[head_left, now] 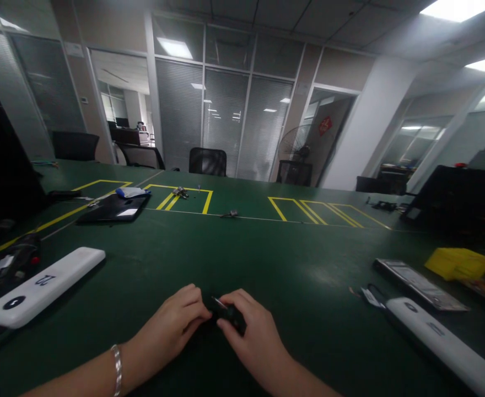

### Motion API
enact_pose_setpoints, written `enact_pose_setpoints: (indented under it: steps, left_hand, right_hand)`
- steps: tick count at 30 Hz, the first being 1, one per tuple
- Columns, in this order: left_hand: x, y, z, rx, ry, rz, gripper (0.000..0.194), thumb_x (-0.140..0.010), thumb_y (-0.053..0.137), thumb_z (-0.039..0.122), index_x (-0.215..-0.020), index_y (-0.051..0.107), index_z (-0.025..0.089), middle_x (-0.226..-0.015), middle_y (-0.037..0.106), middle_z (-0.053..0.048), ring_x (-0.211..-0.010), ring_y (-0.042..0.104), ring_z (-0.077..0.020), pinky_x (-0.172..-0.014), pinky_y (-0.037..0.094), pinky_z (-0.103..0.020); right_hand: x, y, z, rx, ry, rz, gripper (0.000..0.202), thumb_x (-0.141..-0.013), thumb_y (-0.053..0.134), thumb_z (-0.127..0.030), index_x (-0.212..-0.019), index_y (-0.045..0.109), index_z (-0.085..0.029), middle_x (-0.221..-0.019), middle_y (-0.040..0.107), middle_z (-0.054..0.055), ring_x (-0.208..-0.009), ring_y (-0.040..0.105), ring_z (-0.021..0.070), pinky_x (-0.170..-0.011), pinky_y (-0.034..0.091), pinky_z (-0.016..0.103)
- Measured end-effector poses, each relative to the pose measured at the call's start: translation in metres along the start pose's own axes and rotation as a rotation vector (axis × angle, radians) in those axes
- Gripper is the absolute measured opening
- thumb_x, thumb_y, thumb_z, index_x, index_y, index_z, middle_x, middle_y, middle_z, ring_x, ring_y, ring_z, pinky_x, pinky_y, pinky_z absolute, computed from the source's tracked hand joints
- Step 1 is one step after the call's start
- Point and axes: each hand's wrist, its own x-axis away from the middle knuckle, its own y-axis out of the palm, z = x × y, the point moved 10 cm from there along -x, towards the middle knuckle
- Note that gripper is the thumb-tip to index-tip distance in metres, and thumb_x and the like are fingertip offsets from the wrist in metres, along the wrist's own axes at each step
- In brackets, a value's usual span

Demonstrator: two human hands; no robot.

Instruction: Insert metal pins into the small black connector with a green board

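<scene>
Both hands are close together over the green table, low in the middle of the head view. My right hand is closed around a small black object, which has a thin light edge at its left end. Just left of it, my left hand is closed, thumb and fingers pinched together. Its fingertips are beside the black object's left end; what they pinch is too dark and small to name. A silver bracelet circles my left wrist.
White power banks lie at left and right. Farther back are a black laptop-like slab and small metal parts. At right are a flat metal-edged tray, a yellow block and another person's hand.
</scene>
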Motion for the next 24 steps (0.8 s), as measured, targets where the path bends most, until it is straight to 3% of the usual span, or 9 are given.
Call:
enact_pose_setpoints:
  steps: [6, 8, 11, 13, 15, 19, 24]
  left_hand:
    - [0.004, -0.007, 0.019, 0.113, 0.060, 0.046, 0.025, -0.089, 0.047, 0.003, -0.093, 0.065, 0.020, -0.083, 0.061, -0.004, -0.076, 0.053, -0.0174, -0.064, 0.042, -0.027]
    - [0.004, -0.012, 0.017, 0.247, -0.013, 0.082, 0.023, -0.088, 0.048, 0.005, -0.095, 0.063, 0.021, -0.089, 0.059, -0.004, -0.083, 0.055, -0.0175, -0.071, 0.045, -0.028]
    - [0.006, -0.010, -0.008, 0.507, -0.262, 0.167, 0.026, -0.082, 0.061, 0.013, -0.106, 0.055, 0.021, -0.101, 0.056, -0.006, -0.091, 0.055, -0.0193, -0.079, 0.047, -0.034]
    - [0.006, 0.006, -0.018, 0.797, -0.346, 0.134, 0.038, -0.081, 0.062, 0.018, -0.116, 0.048, 0.021, -0.096, 0.057, -0.004, -0.090, 0.058, -0.0192, -0.081, 0.049, -0.036]
    - [0.005, 0.019, -0.024, 1.012, -0.376, 0.112, 0.038, -0.082, 0.062, 0.024, -0.117, 0.049, 0.020, -0.097, 0.059, -0.005, -0.092, 0.060, -0.0198, -0.083, 0.049, -0.037]
    - [0.004, 0.028, -0.025, 1.135, -0.402, 0.055, 0.034, -0.082, 0.067, 0.030, -0.112, 0.059, 0.017, -0.106, 0.063, -0.008, -0.100, 0.059, -0.0213, -0.091, 0.044, -0.039]
    - [0.004, 0.028, -0.019, 1.151, -0.472, -0.005, 0.027, -0.083, 0.065, 0.036, -0.100, 0.068, 0.015, -0.089, 0.068, -0.004, -0.076, 0.060, -0.0158, -0.076, 0.046, -0.032]
  right_hand:
    - [0.000, 0.004, -0.008, -0.054, -0.060, -0.032, 0.016, -0.076, 0.068, -0.009, -0.087, 0.066, -0.021, -0.089, 0.064, 0.000, -0.082, 0.061, 0.0159, -0.072, 0.045, 0.024]
    - [-0.001, 0.001, -0.009, -0.118, -0.073, 0.002, 0.015, -0.078, 0.065, -0.007, -0.086, 0.065, -0.020, -0.088, 0.063, 0.001, -0.081, 0.061, 0.0153, -0.071, 0.045, 0.024]
    - [-0.001, -0.006, -0.010, -0.209, -0.085, 0.062, 0.013, -0.080, 0.063, -0.007, -0.085, 0.065, -0.019, -0.088, 0.063, 0.002, -0.082, 0.061, 0.0156, -0.072, 0.046, 0.025]
    - [-0.001, -0.009, -0.010, -0.242, -0.096, 0.092, 0.012, -0.080, 0.064, -0.007, -0.084, 0.066, -0.018, -0.087, 0.062, 0.003, -0.082, 0.060, 0.0158, -0.072, 0.046, 0.025]
    - [0.000, -0.012, -0.012, -0.266, -0.113, 0.116, 0.011, -0.079, 0.066, -0.008, -0.082, 0.065, -0.018, -0.085, 0.062, 0.003, -0.081, 0.060, 0.0159, -0.071, 0.046, 0.026]
    - [0.002, -0.016, -0.017, -0.320, -0.169, 0.132, 0.010, -0.080, 0.067, -0.010, -0.084, 0.063, -0.019, -0.088, 0.062, 0.003, -0.084, 0.060, 0.0163, -0.074, 0.047, 0.027]
    - [0.003, -0.012, -0.021, -0.333, -0.177, 0.084, 0.010, -0.082, 0.065, -0.010, -0.086, 0.065, -0.019, -0.090, 0.061, 0.004, -0.084, 0.060, 0.0161, -0.074, 0.047, 0.027]
